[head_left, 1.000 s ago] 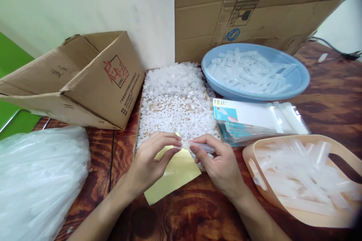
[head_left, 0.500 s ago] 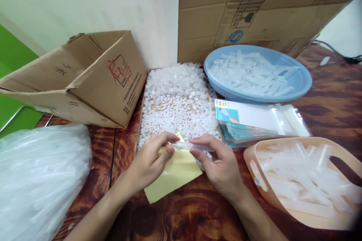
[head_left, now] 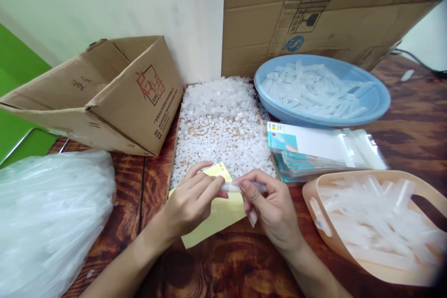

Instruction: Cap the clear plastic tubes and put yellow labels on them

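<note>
A translucent pen-like tube (head_left: pixel 232 187) lies level between my two hands, above a yellow sheet of paper (head_left: pixel 218 221). My left hand (head_left: pixel 193 198) pinches its left end, which the fingers now hide. Around its right part, the thumb and fingers of my right hand (head_left: pixel 274 202) are closed. Just beyond my hands, many small white and clear plastic pieces (head_left: pixel 223 146) are spread over a shallow cardboard tray, whose near end the yellow sheet overlaps.
An open carton (head_left: pixel 153 116) stands back left, above a bulging clear plastic bag (head_left: pixel 52 214). On the right are a blue basin (head_left: pixel 268 107) of plastic strips, stacked printed packets (head_left: pixel 321 146) and a beige basket (head_left: pixel 310 205) of clear tubes. A large carton (head_left: pixel 254 23) stands behind.
My left hand has turned over and closed round the tube's pointed left end, which showed before. My right fingers have shifted their grip. The view has moved slightly.
</note>
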The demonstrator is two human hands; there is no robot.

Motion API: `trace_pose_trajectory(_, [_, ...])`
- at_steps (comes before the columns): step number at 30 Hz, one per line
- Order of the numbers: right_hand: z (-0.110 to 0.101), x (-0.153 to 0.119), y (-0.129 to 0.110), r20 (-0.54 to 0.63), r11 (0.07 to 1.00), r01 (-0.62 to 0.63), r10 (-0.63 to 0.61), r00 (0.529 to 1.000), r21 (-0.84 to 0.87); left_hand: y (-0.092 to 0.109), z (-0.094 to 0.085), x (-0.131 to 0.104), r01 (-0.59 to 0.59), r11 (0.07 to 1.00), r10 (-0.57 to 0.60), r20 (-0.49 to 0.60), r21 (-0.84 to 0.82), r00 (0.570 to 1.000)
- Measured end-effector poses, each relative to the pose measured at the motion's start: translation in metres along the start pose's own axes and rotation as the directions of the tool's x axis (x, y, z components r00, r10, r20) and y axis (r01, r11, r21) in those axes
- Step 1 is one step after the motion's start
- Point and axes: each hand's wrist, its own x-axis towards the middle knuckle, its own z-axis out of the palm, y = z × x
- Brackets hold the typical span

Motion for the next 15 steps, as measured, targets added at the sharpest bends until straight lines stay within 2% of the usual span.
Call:
trace_pose_trajectory(4, [0.004,0.004,0.001,0.099,0.942,-0.215,0.196,0.976,0.256,-0.005,-0.005,-0.005,-0.158,0.980,0.154,0.040,0.119,0.987])
trace_pose_trajectory(7, [0.004,0.007,-0.003,0.088,0.915,-0.257,0.242,0.966,0.312,-0.007,-0.003,-0.004,-0.149,0.985,0.145,0.042,0.091,0.988])
trace_pose_trajectory(10, [0.002,0.009,-0.004,-0.018,0.944,-0.177,0.190,0.982,0.279,-0.009,0.005,-0.001,-0.025,1.000,0.024,0.014,0.013,1.000])
trace_pose_trajectory(12, [-0.002,0.010,-0.002,-0.115,0.973,-0.083,0.110,0.987,0.214,-0.012,0.010,0.001,0.101,0.994,-0.101,0.014,0.037,0.995])
trace_pose_trajectory(15, [-0.010,0.012,0.001,-0.226,0.997,0.051,-0.038,0.973,0.053,-0.017,0.015,0.000,0.310,0.939,-0.324,0.090,0.147,0.942])
